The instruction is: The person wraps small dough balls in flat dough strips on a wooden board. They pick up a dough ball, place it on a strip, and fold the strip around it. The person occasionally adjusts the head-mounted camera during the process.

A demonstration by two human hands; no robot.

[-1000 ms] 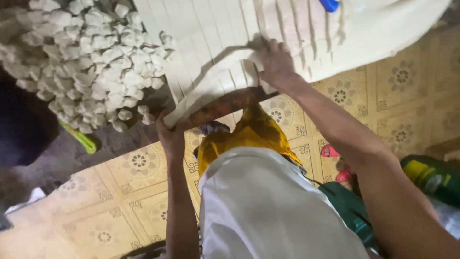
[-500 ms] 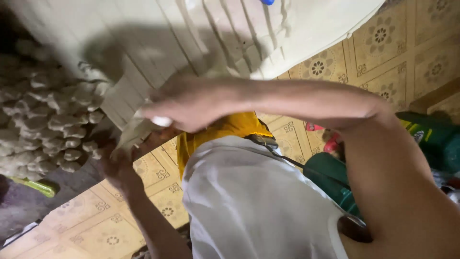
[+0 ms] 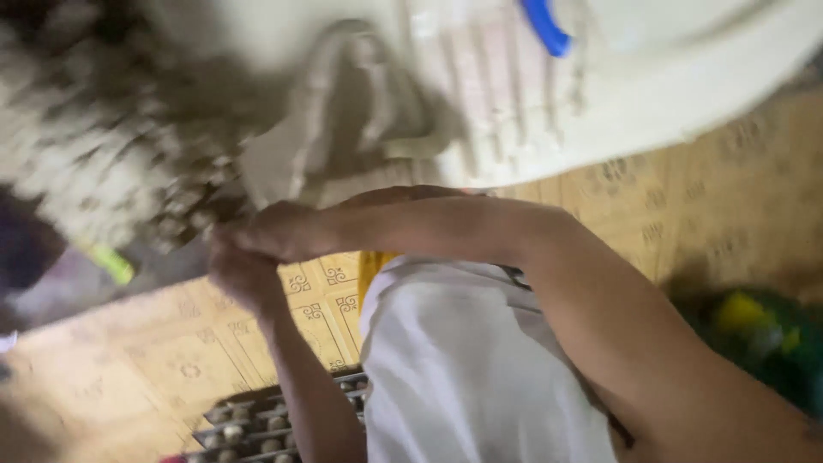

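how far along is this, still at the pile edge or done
Done: a heap of pale small lumps lies on the cream slatted surface. In hand: left hand and right hand meet at its edge, grip blurred. Left: cannot tell; frame too blurred.

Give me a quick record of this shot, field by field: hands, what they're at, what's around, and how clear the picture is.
left hand: at the lower left corner of the slatted board, grip hidden by blur
right hand: arm crossed over the body, hand meeting the left one at that corner
slatted board: pale, tilted across the top of the view
pale lumps: heaped at upper left, blurred
floor: yellow patterned tiles
tray: dark, rows of small round pieces, bottom edge
image: heavy motion blur
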